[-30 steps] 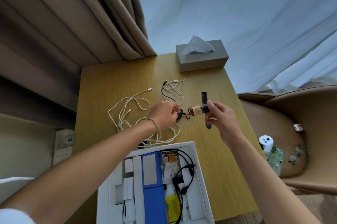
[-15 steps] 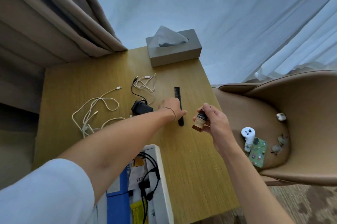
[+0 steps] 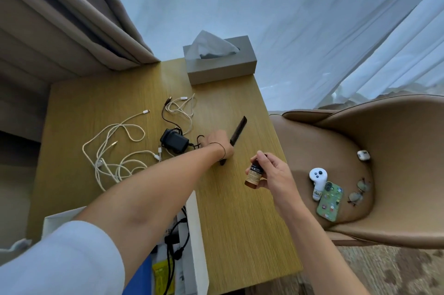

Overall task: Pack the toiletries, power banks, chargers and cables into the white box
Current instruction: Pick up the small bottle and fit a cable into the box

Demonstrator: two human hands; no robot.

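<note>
On the left of the wooden surface (image 3: 101,104), 1 loose tangle of white cables (image 3: 115,150) is sprawling, limp and light, likely to snag unless gathered into a bundle first. Just right of it a black charger (image 3: 173,142) is lying flat, its thin cord trailing toward a smaller coil of cable (image 3: 181,108); the block is rigid and best taken across its body, not by the cord. Nearer the person, the white box (image 3: 194,234) is sitting at the surface's near edge, already holding dark cables and packets, its inside partly hidden by the forearm.

The left hand (image 3: 217,143) is reaching across and settling on the lower end of the black comb (image 3: 236,132); its fingers are hidden from here, so I cannot tell whether they are closed around it. The comb is lying flat, its long axis running diagonally from near-left to far-right, the far tip pointing away. It looks thin, stiff and light, so pinching the spine near the middle should serve.

The right hand (image 3: 274,174) is holding a small brown bottle (image 3: 254,174) above the surface, fingers wrapped around the dark cap end, base tilting down and left. It is probably smooth and slippery.
</note>
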